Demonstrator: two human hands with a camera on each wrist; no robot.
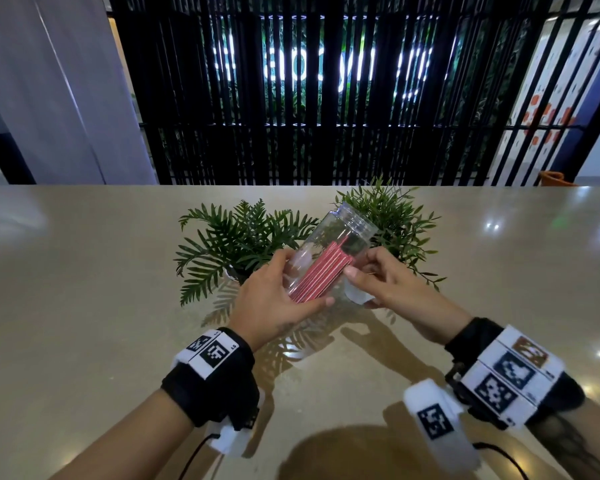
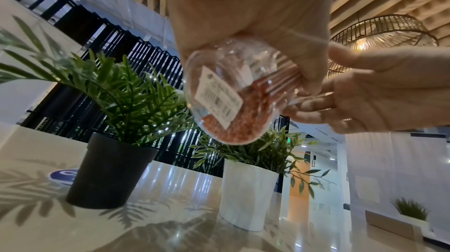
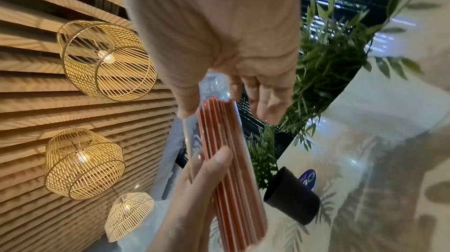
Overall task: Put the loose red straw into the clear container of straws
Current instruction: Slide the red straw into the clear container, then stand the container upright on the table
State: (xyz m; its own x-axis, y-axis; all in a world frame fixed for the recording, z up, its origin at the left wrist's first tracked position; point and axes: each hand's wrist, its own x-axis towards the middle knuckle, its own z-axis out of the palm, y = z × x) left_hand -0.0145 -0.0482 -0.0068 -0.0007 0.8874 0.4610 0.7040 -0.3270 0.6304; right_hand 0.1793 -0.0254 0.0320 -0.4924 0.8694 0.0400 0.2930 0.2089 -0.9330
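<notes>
we hold the clear container [image 1: 329, 252] up off the counter [image 1: 84, 306] in our left hand [image 1: 274, 299], fingers and thumb curled round its lower end, and we tip it so the open threaded mouth points up and away from us toward the two potted plants [image 1: 236, 240]. that tilt looks chosen to let the bundle of red straws [image 1: 321, 275] slide down and rest against the base, which the left wrist view shows from below as a cluster of red ends behind a barcode sticker [image 2: 219, 98]. our right hand [image 1: 381, 278] sits just beside the container's right wall, thumb against the plastic and the other fingers loosely bent; it seems to steady the container, not to grip it firmly. one straw [image 1: 343, 242] stands a little proud of the rest, its tip nearer the mouth, and we judge this to be the loose red straw, already inside but not yet settled level with the others. we cannot tell for sure, since all the straws look alike. a thin pale line shows by the right fingers, and we cannot tell what it is. the black pot [image 2: 109, 171] and the white pot [image 2: 246, 194] stand on the counter below and behind the container, well clear of it. what remains, in our judgement, is a small shake or nudge and then setting the container down upright.
</notes>
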